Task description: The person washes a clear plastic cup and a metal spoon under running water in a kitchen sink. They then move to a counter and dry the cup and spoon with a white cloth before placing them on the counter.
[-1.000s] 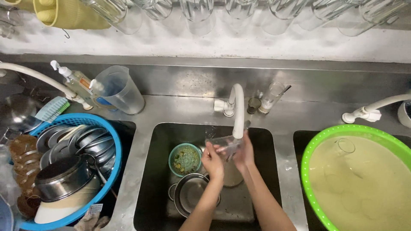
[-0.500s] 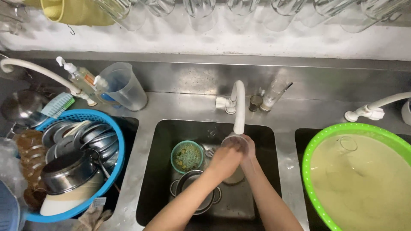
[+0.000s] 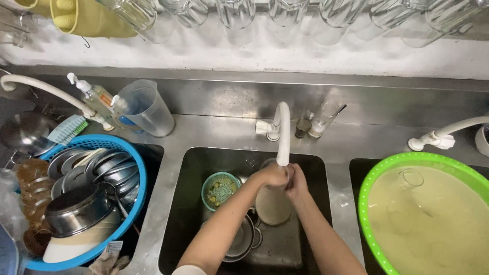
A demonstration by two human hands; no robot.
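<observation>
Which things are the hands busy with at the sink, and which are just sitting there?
In use:
left hand
right hand
white tap
round dish under the hands

Just sitting:
blue basket of metal dishes
green basin of cloudy water
clear jug
green strainer

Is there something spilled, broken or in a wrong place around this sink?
Nothing looks broken or spilled. Both hands, left hand and right hand, meet at something under the tap; what they hold is hidden. The green strainer holds food scraps. One glass lies sunk in the cloudy water of the green basin.
</observation>
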